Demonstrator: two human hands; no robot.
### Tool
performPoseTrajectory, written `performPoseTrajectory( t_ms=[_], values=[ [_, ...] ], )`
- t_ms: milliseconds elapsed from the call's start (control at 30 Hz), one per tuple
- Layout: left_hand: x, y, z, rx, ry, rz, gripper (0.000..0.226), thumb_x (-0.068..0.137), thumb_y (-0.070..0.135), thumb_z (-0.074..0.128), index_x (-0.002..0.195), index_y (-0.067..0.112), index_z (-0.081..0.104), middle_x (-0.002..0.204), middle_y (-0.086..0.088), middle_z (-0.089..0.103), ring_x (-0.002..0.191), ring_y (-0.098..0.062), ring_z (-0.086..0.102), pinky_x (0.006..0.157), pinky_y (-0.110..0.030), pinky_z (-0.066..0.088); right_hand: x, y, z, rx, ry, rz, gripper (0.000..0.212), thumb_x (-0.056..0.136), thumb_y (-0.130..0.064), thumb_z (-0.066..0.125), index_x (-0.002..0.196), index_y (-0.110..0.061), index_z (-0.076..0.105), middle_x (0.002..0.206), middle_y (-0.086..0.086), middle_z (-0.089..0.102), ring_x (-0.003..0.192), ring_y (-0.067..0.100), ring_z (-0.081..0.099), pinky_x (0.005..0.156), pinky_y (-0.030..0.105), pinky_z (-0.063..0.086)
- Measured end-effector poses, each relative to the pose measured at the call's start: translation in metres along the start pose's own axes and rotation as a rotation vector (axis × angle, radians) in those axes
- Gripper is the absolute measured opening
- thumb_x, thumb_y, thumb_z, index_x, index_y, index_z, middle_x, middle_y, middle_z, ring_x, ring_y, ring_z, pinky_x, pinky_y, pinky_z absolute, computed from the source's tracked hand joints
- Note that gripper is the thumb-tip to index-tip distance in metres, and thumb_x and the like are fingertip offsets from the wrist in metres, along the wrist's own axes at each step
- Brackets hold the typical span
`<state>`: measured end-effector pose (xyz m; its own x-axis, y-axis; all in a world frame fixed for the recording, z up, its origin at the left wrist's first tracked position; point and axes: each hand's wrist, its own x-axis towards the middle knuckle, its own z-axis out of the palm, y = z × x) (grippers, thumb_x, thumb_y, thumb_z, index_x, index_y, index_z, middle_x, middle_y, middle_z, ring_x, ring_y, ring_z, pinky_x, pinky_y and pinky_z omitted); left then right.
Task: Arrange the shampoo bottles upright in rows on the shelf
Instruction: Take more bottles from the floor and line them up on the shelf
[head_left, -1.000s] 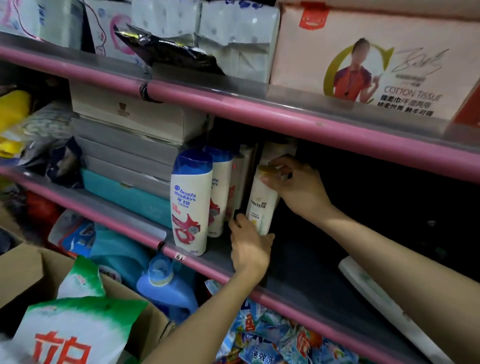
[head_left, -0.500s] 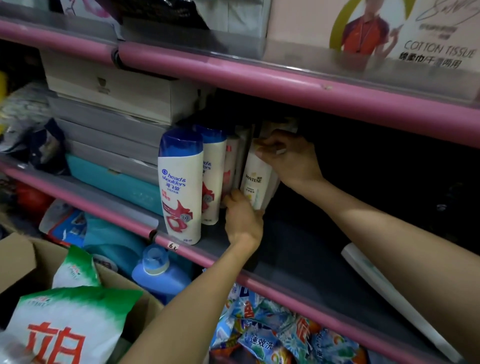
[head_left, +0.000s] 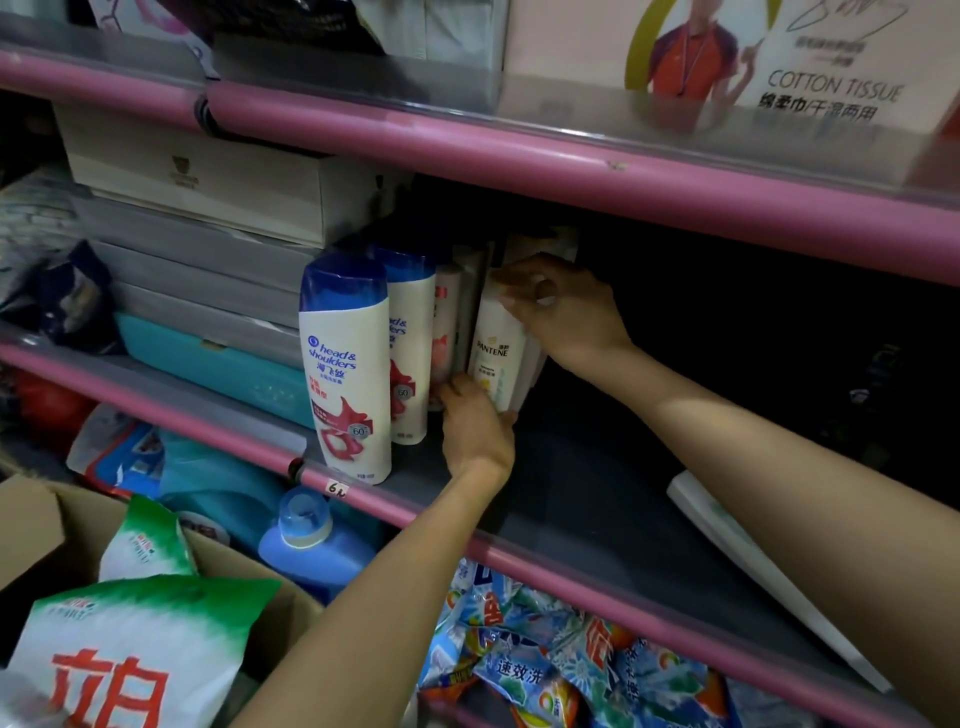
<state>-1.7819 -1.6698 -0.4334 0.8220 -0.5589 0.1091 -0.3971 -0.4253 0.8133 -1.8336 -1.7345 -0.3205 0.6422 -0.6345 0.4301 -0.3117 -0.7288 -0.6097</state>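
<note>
Cream Pantene bottle, upright on shelf: right hand apparently grips its top, left hand at 6 o'clock holds its base.

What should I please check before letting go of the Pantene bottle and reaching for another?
1. Pantene bottle upright: not ok, leans slightly.
2. Right hand grips its top: ok.
3. Left hand steadies its base: ok.
4. Base flat on the shelf: cannot tell, left hand hides it.
5. Front Head & Shoulders bottle upright: ok.
6. Free shelf space to the right: ok.
</note>
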Motion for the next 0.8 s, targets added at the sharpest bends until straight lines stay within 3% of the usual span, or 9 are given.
performPoseTrajectory(
  t_ms=[133,267,367,500,567,633,700,800],
  values=[
    [-0.014,0.005,-0.009,0.012,-0.054,-0.064,0.06,0.085,0.02,0.068,0.13,0.0,0.033,0.136,-0.018,0.038,0.122,-0.032,0.047,0.095,-0.036,0.043,-0.048,0.018,-0.037,-0.099,-0.117,0.093,0.055,0.09,-0.027,0.058,0.141,-0.034,0.036,0.116,-0.009,0.052,0.103,0.007,0.054,0.08,0.013,0.041],
    [-0.056,0.012,-0.006,0.028,-0.105,-0.016,0.051,0.089,0.015,0.058,0.13,-0.003,0.035,0.13,-0.023,0.04,0.115,-0.037,0.047,0.092,-0.036,0.041,-0.121,0.072,-0.08,-0.446,-0.37,0.381,0.064,0.092,-0.034,0.055,0.147,-0.029,0.022,0.141,0.012,0.042,0.127,0.029,0.045,0.103,0.032,0.04],
    [-0.095,0.025,0.006,0.122,-0.223,0.133,0.05,0.087,0.014,0.056,0.132,0.001,0.04,0.128,-0.022,0.045,0.119,-0.037,0.045,0.1,-0.038,0.038,-0.177,0.099,-0.096,-0.653,-0.523,0.594,0.076,0.092,-0.044,0.052,0.151,-0.028,0.006,0.141,0.013,0.036,0.124,0.033,0.044,0.101,0.039,0.042],
    [-0.142,0.048,0.03,0.234,-0.428,0.48,0.05,0.086,0.01,0.05,0.136,0.009,0.045,0.134,-0.015,0.049,0.125,-0.03,0.042,0.106,-0.034,0.034,-0.217,0.113,-0.105,-0.75,-0.39,0.565,0.078,0.09,-0.046,0.053,0.151,-0.03,0.007,0.134,0.014,0.044,0.118,0.034,0.05,0.096,0.042,0.046],
    [-0.159,0.053,0.037,0.269,-0.483,0.628,0.056,0.086,0.008,0.049,0.141,0.01,0.039,0.144,-0.012,0.041,0.134,-0.026,0.033,0.112,-0.031,0.026,-0.221,0.114,-0.112,-0.722,-0.346,0.552,0.074,0.09,-0.045,0.051,0.151,-0.028,0.013,0.133,0.015,0.047,0.117,0.034,0.051,0.095,0.04,0.046],
    [-0.17,0.054,0.039,0.303,-0.533,0.723,0.065,0.086,0.007,0.05,0.147,0.01,0.027,0.153,-0.011,0.028,0.142,-0.023,0.022,0.116,-0.031,0.018,-0.22,0.109,-0.12,-0.621,-0.318,0.547,0.068,0.091,-0.043,0.05,0.149,-0.026,0.021,0.134,0.014,0.051,0.117,0.032,0.053,0.093,0.037,0.047],
    [-0.177,0.054,0.038,0.297,-0.56,0.778,0.074,0.086,0.009,0.053,0.15,0.011,0.016,0.157,-0.009,0.02,0.144,-0.022,0.015,0.118,-0.032,0.013,-0.217,0.094,-0.127,-0.328,-0.272,0.604,0.057,0.091,-0.04,0.051,0.142,-0.02,0.038,0.129,0.012,0.057,0.109,0.029,0.059,0.087,0.034,0.05],
    [-0.183,0.057,0.03,0.232,-0.531,0.797,0.087,0.082,0.014,0.06,0.151,0.015,0.008,0.158,-0.004,0.015,0.145,-0.021,0.013,0.118,-0.038,0.015,-0.215,0.065,-0.141,0.534,-0.165,0.984,0.039,0.09,-0.028,0.059,0.124,-0.008,0.055,0.099,0.018,0.068,0.072,0.025,0.069,0.057,0.032,0.056]
  ],
)
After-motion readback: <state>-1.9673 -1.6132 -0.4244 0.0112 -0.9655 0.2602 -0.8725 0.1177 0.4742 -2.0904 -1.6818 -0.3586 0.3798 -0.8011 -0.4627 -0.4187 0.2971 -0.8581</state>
